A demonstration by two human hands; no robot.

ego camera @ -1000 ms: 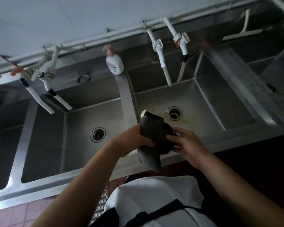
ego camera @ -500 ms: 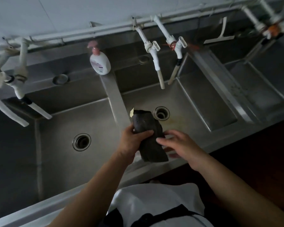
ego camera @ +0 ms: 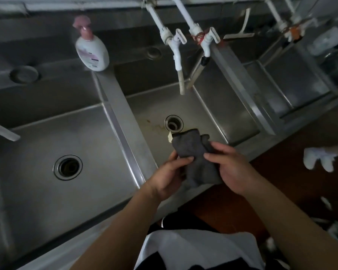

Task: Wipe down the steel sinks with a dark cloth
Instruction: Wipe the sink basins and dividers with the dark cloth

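A dark grey cloth (ego camera: 195,152) with a small pale tag at its upper left corner hangs over the front of the middle steel sink (ego camera: 207,117). My left hand (ego camera: 170,174) pinches the cloth's left side between thumb and fingers. My right hand (ego camera: 232,164) grips its right side, with the fingers curled behind the fabric. Both hands are above the sink's front rim, just below the round drain (ego camera: 173,123). The left steel sink (ego camera: 37,145) with its own drain (ego camera: 67,167) lies to the left of a flat steel divider (ego camera: 125,121).
A white pump bottle (ego camera: 91,47) with a pink top stands on the ledge at the head of the divider. Two white taps (ego camera: 187,47) hang over the middle sink. A third basin (ego camera: 297,80) lies at the right. A white-gloved hand (ego camera: 318,158) shows at the right edge.
The view has swung left and down, closer to the sinks. The cloth has been spread a little wider between my hands, and my right hand now grips it.
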